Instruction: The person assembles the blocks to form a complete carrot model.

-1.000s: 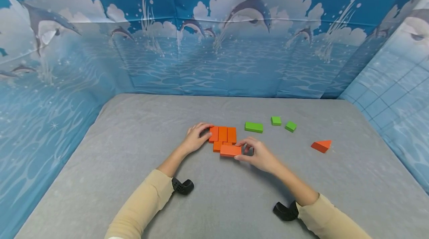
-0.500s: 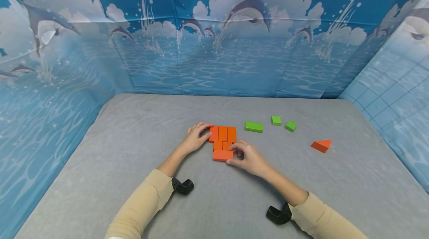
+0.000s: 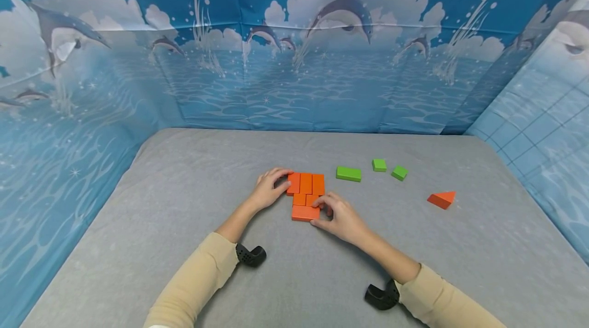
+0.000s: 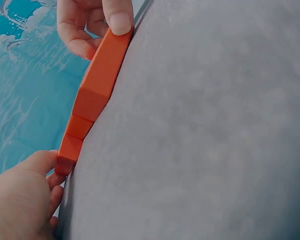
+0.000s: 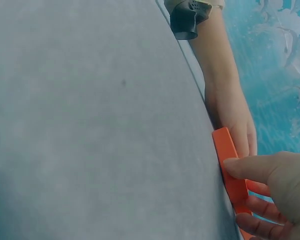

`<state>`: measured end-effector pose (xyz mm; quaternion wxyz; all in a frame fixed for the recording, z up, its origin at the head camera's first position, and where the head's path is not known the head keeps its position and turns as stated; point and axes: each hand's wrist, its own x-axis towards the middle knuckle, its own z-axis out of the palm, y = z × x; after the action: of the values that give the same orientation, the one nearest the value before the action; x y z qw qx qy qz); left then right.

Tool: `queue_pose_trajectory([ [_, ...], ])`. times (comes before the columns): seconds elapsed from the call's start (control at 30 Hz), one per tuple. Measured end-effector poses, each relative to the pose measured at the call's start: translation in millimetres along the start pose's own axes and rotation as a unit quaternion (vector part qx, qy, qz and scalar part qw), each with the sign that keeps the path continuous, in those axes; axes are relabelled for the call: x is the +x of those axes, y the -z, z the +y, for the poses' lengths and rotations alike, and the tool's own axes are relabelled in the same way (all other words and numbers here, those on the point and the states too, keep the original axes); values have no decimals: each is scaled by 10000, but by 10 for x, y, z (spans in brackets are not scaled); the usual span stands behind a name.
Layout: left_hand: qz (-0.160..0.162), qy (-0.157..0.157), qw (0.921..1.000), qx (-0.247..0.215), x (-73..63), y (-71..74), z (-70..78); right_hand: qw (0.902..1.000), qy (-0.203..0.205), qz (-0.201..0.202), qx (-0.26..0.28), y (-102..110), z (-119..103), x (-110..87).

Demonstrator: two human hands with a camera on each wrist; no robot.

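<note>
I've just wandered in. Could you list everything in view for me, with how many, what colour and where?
back-row orange blocks: 3, orange, side by side
small orange blocks: 2, orange, middle row
long orange block: 1, orange, front row
long green block: 1, green, right of the back row
small green blocks: 2, green, farther right
wedge: 1, orange, far right
surface: 1, grey, beneath the blocks
dolphin backdrop: panel count unclear, mostly blue, behind and at both sides
black attachments: 2, black, by the cuffs
sleeves: 2, beige, on the forearms
left grip: 1, bare, touching the back row's left block
right grip: 1, bare, pinching the long orange block
</note>
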<state>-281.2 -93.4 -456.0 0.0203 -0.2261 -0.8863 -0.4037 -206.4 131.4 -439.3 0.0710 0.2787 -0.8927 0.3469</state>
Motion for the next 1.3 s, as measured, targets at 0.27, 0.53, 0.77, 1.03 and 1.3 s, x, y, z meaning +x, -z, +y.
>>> queue_pose_trajectory([
  [0.27, 20, -27, 10000, -28, -7, 2, 8, 9999, 55, 88, -18, -7, 3, 3],
  [0.53, 38, -28, 10000, -3, 0, -5, 2, 9998, 43, 171, -19, -22, 11, 3],
  [0.77, 26, -24, 10000, -9, -7, 1, 7, 9993, 165, 61, 318, 39, 21, 8],
  [1.03, 7, -32, 10000, -44, -9, -3, 10, 9980, -188, 362, 482, 567, 232, -23],
  [1.3, 76, -62, 9999, -62, -2, -6, 10, 9934, -889, 505, -518, 1252, 632, -301],
])
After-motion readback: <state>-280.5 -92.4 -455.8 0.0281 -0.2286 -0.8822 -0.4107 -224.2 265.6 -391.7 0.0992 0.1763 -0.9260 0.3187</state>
